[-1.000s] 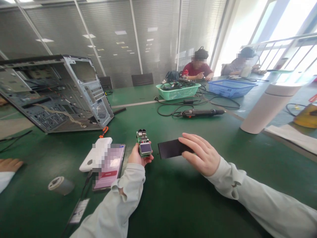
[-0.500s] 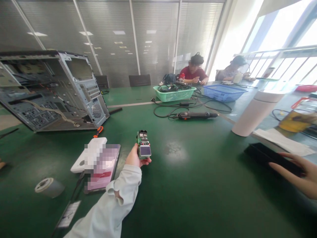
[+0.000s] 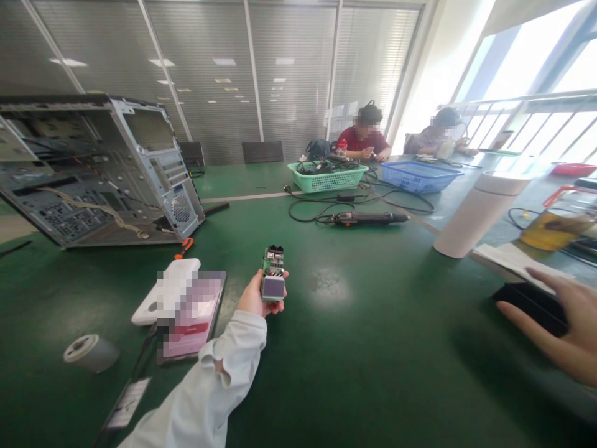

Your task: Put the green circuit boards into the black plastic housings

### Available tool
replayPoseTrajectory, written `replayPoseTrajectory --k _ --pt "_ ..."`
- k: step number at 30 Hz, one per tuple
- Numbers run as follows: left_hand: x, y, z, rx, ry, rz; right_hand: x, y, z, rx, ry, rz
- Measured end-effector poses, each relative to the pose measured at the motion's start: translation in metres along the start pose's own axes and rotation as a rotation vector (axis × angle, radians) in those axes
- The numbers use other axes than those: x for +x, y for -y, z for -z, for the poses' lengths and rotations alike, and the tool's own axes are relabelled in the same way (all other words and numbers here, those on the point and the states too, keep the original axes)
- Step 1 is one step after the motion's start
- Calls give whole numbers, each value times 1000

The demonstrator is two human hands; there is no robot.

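My left hand (image 3: 254,297), in a light long sleeve, is closed around a small circuit board with a screen (image 3: 273,287). The green board stands tilted up, its grey screen facing me and black parts at its top. At the right edge, my right hand (image 3: 566,320) has its thumb and fingers on either side of a black case (image 3: 536,305). Part of the case is hidden behind the hand. A white device (image 3: 184,274) and a pink-screened phone (image 3: 212,311), partly blurred, lie left of the board.
An open computer case (image 3: 181,208) stands at the left, an orange-handled tool (image 3: 186,246) beside it. A corded electric screwdriver (image 3: 370,218), green basket (image 3: 329,180) of cables and blue basket (image 3: 420,177) are farther back. A white bottle (image 3: 476,214) stands right. Two people sit beyond.
My right hand and the black case have shifted to the right. The circuit board has turned slightly and moved a little right in my left hand.
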State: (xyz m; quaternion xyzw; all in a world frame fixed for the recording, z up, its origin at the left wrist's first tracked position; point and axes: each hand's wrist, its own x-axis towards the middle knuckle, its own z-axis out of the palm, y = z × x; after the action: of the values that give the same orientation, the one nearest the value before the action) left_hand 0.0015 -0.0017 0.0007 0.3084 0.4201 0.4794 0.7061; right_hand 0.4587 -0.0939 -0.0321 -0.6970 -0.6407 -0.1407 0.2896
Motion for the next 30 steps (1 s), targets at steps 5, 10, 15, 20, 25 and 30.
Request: replayPoseTrajectory --k 5,10,15,20,25,30 --pt "-12 -4 -6 -207 158 94 28 141 -20 281 43 334" --pt "-13 -4 -7 -220 231 122 38 233 -40 580 177 443" --pt "-13 5 -10 743 -51 -248 50 271 -47 800 227 395" --pt "-27 4 -15 1349 -52 -585 55 265 -64 773 305 593" --pt "-25 3 -9 1288 7 -623 54 257 -75 793 399 719" --pt "-19 6 -4 1085 106 -602 56 255 -70 861 507 706"
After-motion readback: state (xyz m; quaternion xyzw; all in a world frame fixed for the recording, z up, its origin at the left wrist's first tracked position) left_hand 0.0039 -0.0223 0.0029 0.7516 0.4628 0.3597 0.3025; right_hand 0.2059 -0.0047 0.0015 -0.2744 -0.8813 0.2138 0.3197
